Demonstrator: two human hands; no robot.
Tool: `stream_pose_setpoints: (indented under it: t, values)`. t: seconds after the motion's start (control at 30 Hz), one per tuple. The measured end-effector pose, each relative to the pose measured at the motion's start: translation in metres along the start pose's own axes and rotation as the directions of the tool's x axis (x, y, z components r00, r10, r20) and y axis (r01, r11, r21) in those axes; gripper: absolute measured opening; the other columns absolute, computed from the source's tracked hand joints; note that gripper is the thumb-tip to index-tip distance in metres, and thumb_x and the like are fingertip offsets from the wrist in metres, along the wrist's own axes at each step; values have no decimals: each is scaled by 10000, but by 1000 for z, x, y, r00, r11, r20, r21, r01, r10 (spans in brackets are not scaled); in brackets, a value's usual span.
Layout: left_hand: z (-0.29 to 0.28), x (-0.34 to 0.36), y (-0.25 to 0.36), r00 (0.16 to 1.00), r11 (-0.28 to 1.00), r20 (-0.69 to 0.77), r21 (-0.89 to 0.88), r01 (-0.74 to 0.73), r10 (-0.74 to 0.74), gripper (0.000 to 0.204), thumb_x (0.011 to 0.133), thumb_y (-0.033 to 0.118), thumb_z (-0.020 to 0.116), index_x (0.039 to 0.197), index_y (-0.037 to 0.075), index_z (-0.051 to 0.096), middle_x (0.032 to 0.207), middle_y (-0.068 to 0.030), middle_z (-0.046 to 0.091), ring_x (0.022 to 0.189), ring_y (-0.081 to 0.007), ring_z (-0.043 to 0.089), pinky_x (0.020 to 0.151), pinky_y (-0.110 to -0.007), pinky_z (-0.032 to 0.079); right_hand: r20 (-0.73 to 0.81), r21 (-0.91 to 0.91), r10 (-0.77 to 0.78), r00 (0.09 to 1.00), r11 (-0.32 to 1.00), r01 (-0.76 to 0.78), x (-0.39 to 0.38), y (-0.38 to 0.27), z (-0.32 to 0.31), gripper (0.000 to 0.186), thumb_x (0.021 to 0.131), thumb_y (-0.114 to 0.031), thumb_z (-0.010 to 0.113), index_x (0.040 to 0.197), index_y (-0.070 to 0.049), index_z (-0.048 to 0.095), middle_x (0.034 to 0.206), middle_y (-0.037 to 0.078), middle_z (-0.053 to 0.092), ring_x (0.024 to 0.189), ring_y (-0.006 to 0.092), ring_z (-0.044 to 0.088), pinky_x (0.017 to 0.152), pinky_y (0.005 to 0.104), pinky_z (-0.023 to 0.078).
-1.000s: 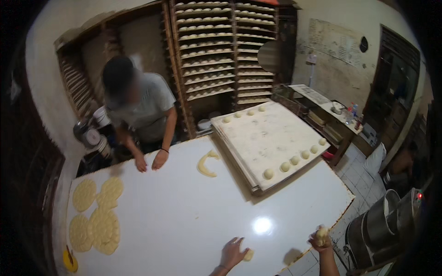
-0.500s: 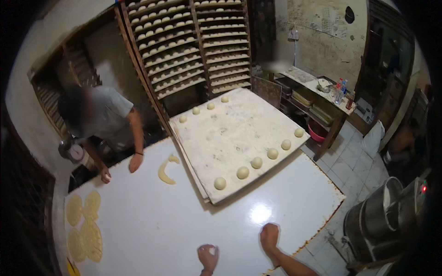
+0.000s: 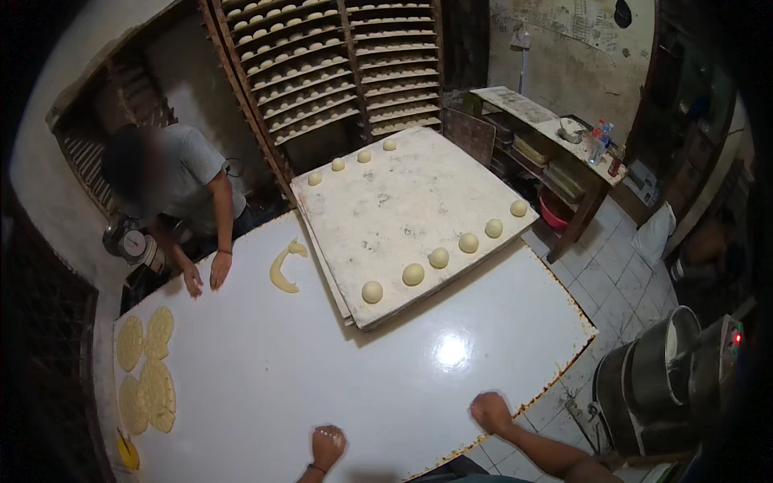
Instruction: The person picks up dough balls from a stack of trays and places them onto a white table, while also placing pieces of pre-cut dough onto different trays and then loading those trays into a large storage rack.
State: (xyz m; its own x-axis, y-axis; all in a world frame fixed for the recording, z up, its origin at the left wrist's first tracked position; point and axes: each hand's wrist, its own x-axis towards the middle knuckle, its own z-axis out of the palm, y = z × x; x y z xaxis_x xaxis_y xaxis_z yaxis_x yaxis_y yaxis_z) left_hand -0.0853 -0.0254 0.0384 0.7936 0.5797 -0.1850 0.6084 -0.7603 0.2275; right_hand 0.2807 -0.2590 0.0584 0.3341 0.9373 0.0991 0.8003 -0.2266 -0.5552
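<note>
My left hand point(image 3: 328, 447) is curled down on the white tabletop point(image 3: 241, 378) near its front edge, with pale flour or dough on its fingers. My right hand point(image 3: 491, 412) rests farther right, fingers also curled under, close to the table's crusted edge. Whatever lies beneath either palm is hidden. Beyond them is a floured board point(image 3: 419, 201) atop a stack. Round dough balls sit along its near side, one of them a dough ball point(image 3: 372, 291) at the near corner, and smaller ones line its far left side. A curved dough strip point(image 3: 282, 270) lies left of the board.
Across the table at left, a co-worker's hands point(image 3: 205, 275) are at the edge. Several flat scored dough pieces point(image 3: 158, 394) lie left, near a yellow tool point(image 3: 127, 452). Behind stands a rack point(image 3: 354, 72) of dough trays; at right, a metal mixing bowl point(image 3: 668, 362).
My hands have moved apart, the left one leftward and the right one rightward. The co-worker's hands have come closer together. The whole view has shifted slightly.
</note>
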Motion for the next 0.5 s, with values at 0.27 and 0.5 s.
stream_pose_setpoints:
  t: [0.27, 0.5]
  values:
    - [26, -5, 56, 930, 956, -368, -271, -116, 9, 68, 755, 117, 638, 759, 69, 590, 813, -120, 601, 873, -324, 538, 795, -423, 420, -382, 130, 64, 922, 991, -15, -3, -51, 65, 72, 700, 14, 632, 726, -18, 573, 807, 152, 579, 805, 327, 548, 772, 418, 439]
    - [3, 65, 34, 728, 792, -413, -537, 290, -547, 58, 788, 31, 570, 781, -25, 581, 836, -180, 601, 895, -329, 551, 818, -461, 418, -589, 239, 442, 676, 895, -376, 49, -43, 43, 23, 767, -23, 567, 754, -3, 569, 807, 160, 568, 819, 353, 520, 781, 421, 417]
